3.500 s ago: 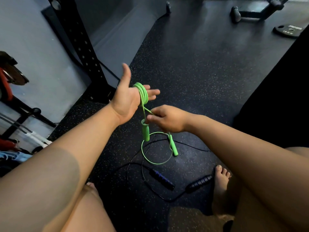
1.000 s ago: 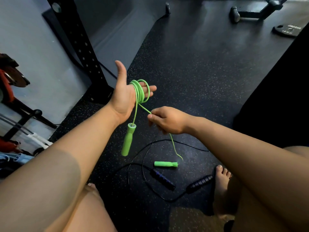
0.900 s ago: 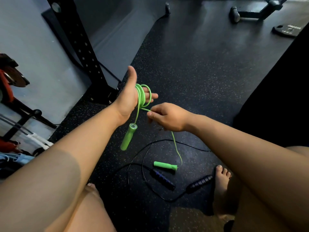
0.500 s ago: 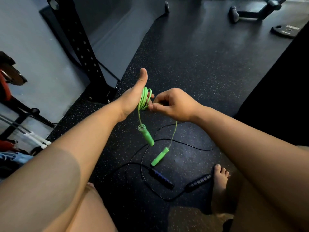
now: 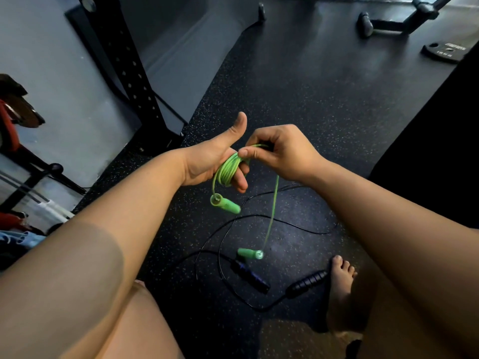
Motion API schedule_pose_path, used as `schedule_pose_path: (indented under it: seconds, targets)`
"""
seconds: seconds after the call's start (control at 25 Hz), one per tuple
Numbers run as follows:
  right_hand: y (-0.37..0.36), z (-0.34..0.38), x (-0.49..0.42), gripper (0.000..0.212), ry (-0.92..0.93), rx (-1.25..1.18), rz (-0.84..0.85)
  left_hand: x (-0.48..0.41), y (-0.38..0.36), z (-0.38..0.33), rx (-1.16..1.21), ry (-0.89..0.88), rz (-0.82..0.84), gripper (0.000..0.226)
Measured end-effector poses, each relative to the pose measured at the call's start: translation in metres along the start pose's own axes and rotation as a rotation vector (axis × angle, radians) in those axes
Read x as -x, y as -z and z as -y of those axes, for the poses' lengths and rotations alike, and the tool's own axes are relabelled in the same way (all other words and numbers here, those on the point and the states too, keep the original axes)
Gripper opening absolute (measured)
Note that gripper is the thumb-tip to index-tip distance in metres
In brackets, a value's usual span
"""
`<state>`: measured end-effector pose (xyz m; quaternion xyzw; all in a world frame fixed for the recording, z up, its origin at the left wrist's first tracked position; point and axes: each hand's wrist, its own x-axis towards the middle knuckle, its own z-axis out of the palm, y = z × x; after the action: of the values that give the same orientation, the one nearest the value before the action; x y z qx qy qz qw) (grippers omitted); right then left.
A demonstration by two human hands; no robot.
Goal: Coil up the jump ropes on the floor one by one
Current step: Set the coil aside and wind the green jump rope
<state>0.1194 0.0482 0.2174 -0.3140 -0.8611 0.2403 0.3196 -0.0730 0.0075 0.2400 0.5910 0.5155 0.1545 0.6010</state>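
At the floor's left edge: rack upright (image 5: 124, 66), black steel, square in section, punched with a row of round holes.

Left of centre, held above the floor: left hand (image 5: 207, 161), thumb raised, fingers extended and serving as a spool. Green jump rope (image 5: 228, 169), thin glossy plastic cord, is wound round those fingers in a tight bundle of loops. One green handle (image 5: 225, 203), a smooth tapered cylinder with a hollow rim, hangs on a short lead just below the coil.

Centre: right hand (image 5: 282, 154), thumb and forefinger pinching the cord at the top of the coil. A single loose strand drops from this pinch to the second green handle (image 5: 250, 253); whether it touches the floor cannot be told.

Step in hand, by judgement: the last turns of the green rope. The next move calls for leading the hanging strand round the left fingers without letting the loops slip, then securing both handles.

Centre, towards the floor's near edge: black jump rope (image 5: 285, 218), thin cord, sprawled and uncoiled, with two ribbed dark grips.

Right of it: bare foot (image 5: 342, 281) on the speckled rubber floor (image 5: 311, 99).

Far right corner: weight plate (image 5: 445, 49), flat, dark, round.
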Motion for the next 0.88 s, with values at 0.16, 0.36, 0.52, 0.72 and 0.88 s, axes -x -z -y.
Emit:
schedule_pose_path:
  seconds: [0.16,0.36,0.52,0.72,0.88]
  targets:
    - [0.000,-0.004,0.001,0.024,-0.042,-0.003,-0.020,-0.001,-0.001,0.002,-0.012,-0.016,0.004,0.100]
    - [-0.005,-0.008,-0.003,0.027,-0.189,-0.141,-0.037,0.000,0.000,0.003,0.132,-0.036,-0.014,0.098]
    - [-0.013,-0.012,-0.001,0.031,-0.211,-0.133,-0.015,0.004,0.005,0.005,0.335,-0.039,0.052,0.101]
    - [-0.028,-0.025,0.010,0.034,-0.336,-0.073,0.036,0.008,0.007,0.006,0.662,-0.129,0.092,0.112]
    - [-0.045,-0.019,0.017,0.038,-0.502,-0.198,0.258,0.008,0.006,0.008,0.909,-0.279,0.001,0.117]
